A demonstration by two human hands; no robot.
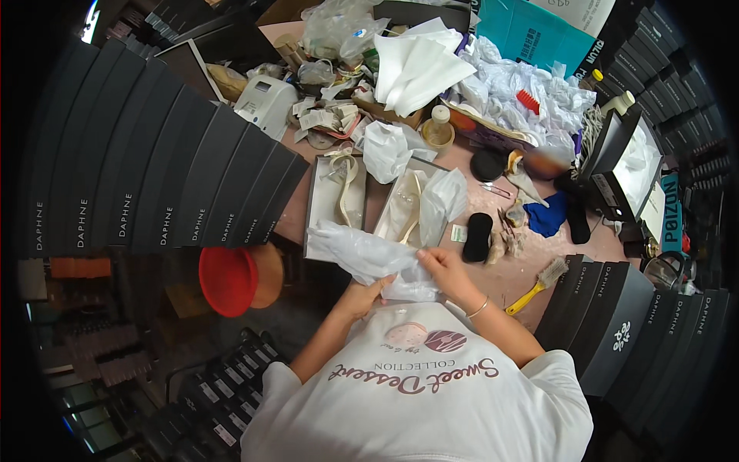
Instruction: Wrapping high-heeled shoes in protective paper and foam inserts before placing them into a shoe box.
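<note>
My left hand (368, 297) and my right hand (448, 272) are close to my body at the table's near edge. Both have their fingers closed on crumpled white wrapping (362, 252), thin and slightly see-through; whether it is paper or plastic is unclear. It lies across the near end of an open shoe box (315, 202). Inside the left part rests a cream strappy shoe (349, 189). A second cream shoe (412, 206) lies in the right part, beside more bunched white wrapping (444, 197). What the wrapping holds, if anything, cannot be seen.
Dark shoe boxes (154, 154) stand in a long row at left, and more (585, 316) at right. A yellow-handled brush (536, 287), a black pad (477, 237) and a blue cloth (546, 214) lie right of my hands. White sheets (419, 65) pile up behind.
</note>
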